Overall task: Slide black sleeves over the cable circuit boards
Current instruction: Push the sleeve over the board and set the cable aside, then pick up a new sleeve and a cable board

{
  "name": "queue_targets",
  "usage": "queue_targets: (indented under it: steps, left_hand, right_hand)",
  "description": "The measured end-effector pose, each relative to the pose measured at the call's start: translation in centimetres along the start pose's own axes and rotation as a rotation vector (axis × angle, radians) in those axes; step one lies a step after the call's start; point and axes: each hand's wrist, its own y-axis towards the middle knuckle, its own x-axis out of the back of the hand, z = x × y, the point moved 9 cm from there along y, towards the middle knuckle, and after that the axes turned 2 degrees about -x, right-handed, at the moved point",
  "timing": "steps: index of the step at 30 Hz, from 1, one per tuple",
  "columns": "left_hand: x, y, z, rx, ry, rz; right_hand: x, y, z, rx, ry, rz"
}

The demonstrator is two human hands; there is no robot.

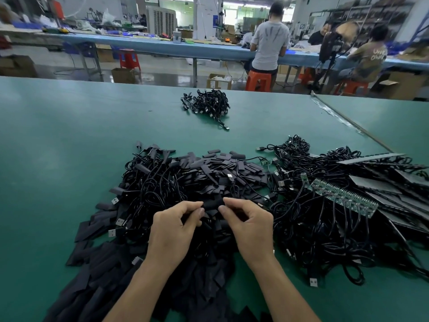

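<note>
Sleeve readied for a board
Left hand (174,228) and right hand (251,225) pinch a black sleeve (212,204) above the sleeve pile (216,167), probably opening it.

A long blue desk (162,46) runs across the far side of the room. Right of its middle, a person in a grey shirt (269,43) sits at it on a red stool (258,81), back to the camera. Further right along it, a person in an olive printed shirt (369,59) sits beside a dark device on a tripod (329,49). Under its left part stands another red stool (128,59), and cardboard boxes (218,81) lie on the floor in front of it. Behind it stands a grey louvred unit (162,22). On the near side of it spreads a green desk (69,135) with a taped seam (336,112).
</note>
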Motion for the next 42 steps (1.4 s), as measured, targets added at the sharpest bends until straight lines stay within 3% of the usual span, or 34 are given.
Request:
queue_targets:
  steps: [8,13,16,18,20,23,27,31,33,36,39,42]
  left_hand:
    - [0.9,0.4,-1.1,0.006,0.013,-0.064]
    - [5.2,3.3,-2.6,0.056,-0.156,-0.343]
    - [6.6,5.9,-1.7,0.206,-0.388,-0.437]
    - [6.5,7.3,-1.6,0.246,-0.261,-0.353]
    - [5.7,7.9,-2.0,0.218,0.079,-0.176]
    - [4.7,7.3,-2.4,0.157,0.422,-0.044]
    - [3.5,6.5,-2.8,0.068,0.666,-0.021]
    - [4.4,5.7,-3.8,0.013,0.636,-0.191]
    - [4.8,5.4,-4.0,0.008,0.669,-0.244]
    - [4.0,4.4,-6.5,-0.197,0.619,-0.293]
    - [0.0,3.1,-8.5,-0.334,0.402,-0.029]
    - [-3.4,1.7,-8.5,-0.316,0.329,0.139]
  right_hand:
    - [-0.9,0.6,0.8,-0.006,-0.165,0.135]
    - [4.5,4.2,3.8,0.029,-0.516,-0.084]
    - [8.5,6.1,3.8,-0.086,-0.881,-0.180]
    - [10.7,6.6,2.2,-0.262,-1.037,-0.156]
    - [11.8,6.6,0.6,-0.416,-1.101,-0.101]
    - [11.6,6.5,-0.3,-0.437,-1.165,-0.070]
    - [9.8,6.7,0.3,-0.263,-1.108,-0.082]
    - [7.3,7.0,1.3,-0.118,-0.948,-0.004]
    - [6.5,7.1,2.3,-0.017,-0.712,0.043]
    - [6.0,6.9,3.8,0.060,-0.254,0.111]
    - [6.2,6.8,4.2,0.089,-0.104,0.083]
    - [6.3,7.2,3.0,0.071,-0.500,0.021]
